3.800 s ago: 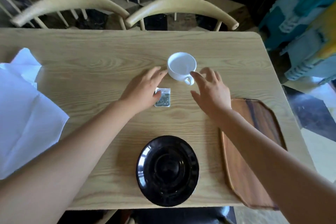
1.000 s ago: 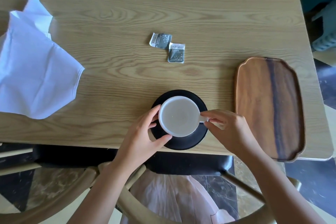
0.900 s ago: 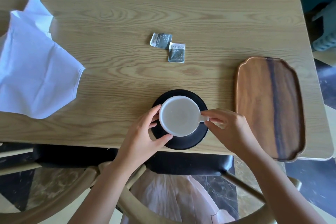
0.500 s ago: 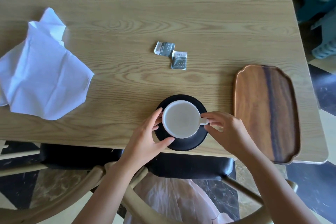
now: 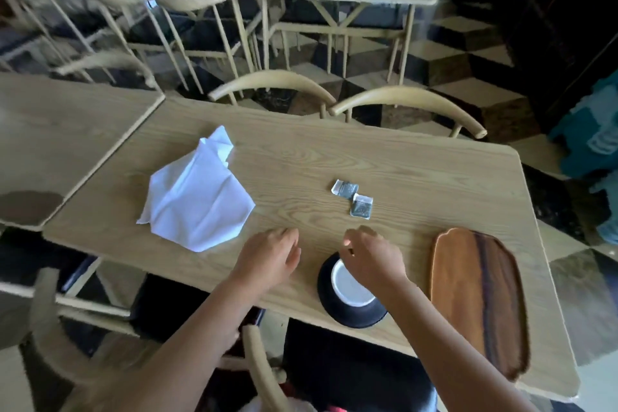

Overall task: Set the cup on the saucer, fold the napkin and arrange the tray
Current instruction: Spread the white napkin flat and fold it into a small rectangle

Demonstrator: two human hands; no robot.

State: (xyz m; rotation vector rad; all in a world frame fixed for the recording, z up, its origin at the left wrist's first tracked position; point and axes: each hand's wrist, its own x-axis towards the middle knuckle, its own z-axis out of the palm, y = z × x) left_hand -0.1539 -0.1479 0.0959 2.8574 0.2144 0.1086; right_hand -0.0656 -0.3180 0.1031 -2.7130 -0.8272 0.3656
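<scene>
Cup (image 5: 351,289) sits on saucer (image 5: 347,314) at near table edge: first step looks done. Right hand (image 5: 374,261) above cup, fingers loosely curled, holding nothing. Left hand (image 5: 267,257) beside saucer, open and empty, over table (image 5: 418,174). Tray (image 5: 478,298) right of saucer, bare. Farther: two small packets (image 5: 352,197) mid-table. Napkin (image 5: 197,201) far left, crumpled, unfolded. Left to do: fold napkin, load tray.
</scene>
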